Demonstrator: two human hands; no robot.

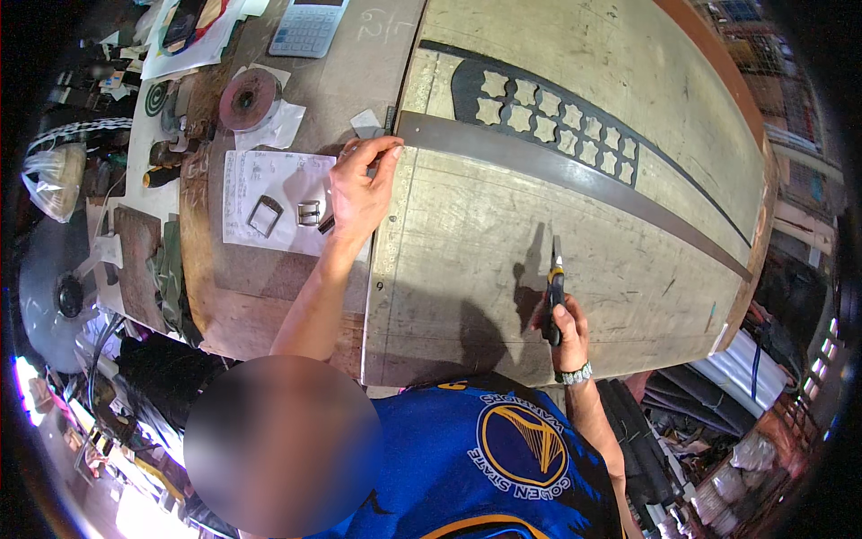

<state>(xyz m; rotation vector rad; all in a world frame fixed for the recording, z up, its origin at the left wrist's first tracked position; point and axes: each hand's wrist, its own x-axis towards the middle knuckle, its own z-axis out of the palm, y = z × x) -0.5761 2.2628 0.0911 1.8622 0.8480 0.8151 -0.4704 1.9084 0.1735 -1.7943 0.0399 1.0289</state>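
Observation:
My left hand (364,184) is raised over the table's left part, with thumb and index finger pinched together. Its fingertips are at the left end of a long grey metal ruler (539,163); anything between them is too small to make out. In my right hand (572,332) is a utility knife (555,292) with a black and yellow handle, its blade pointing away from me. The knife is over the pale board (467,242), apart from the ruler. Beyond the ruler lies a black sheet (467,90) with several rows of shaped cut-outs.
Left of the board, a paper sheet (283,175) carries two metal buckles, one being a dark frame (264,216). Farther back are a tape roll (250,100) and a calculator (308,27). Rolled material (741,377) stands beyond the table's right edge. A fan (69,295) is at far left.

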